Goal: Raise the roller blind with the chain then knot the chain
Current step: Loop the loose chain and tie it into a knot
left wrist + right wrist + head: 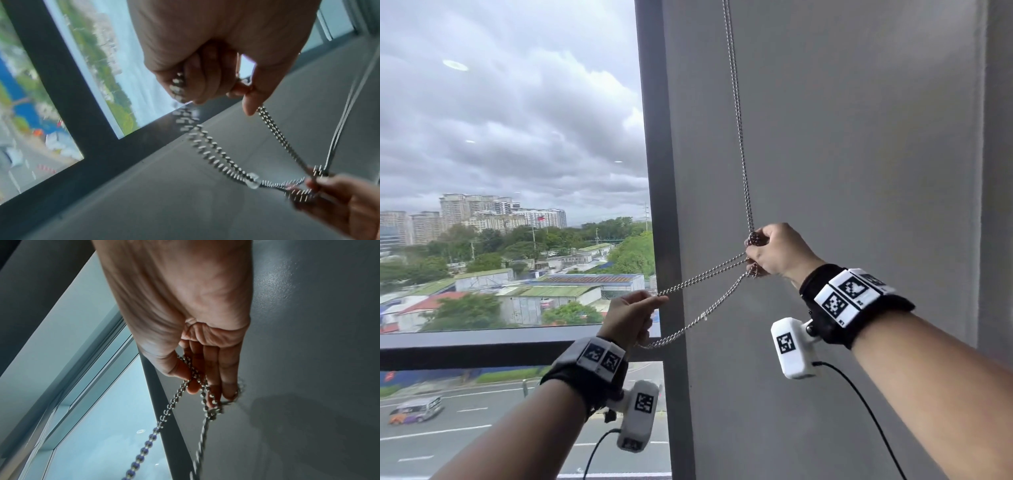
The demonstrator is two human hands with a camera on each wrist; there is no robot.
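Observation:
A metal bead chain (740, 137) hangs in two strands down the grey wall from above. My right hand (774, 251) pinches it where the strands cross and bunch (752, 238), thumb against fingers (213, 386). From there a doubled length of chain (702, 277) runs down-left to my left hand (631, 317), whose curled fingers grip it (179, 87). Another loop (688, 325) sags between both hands, with a small clear connector (254, 181) on it. The blind itself is out of view.
A dark window frame post (657, 171) stands just left of the chain, with a horizontal bar (482, 346) below my left hand. Glass (510, 137) looks out on buildings and a road. Grey wall (859, 154) fills the right side.

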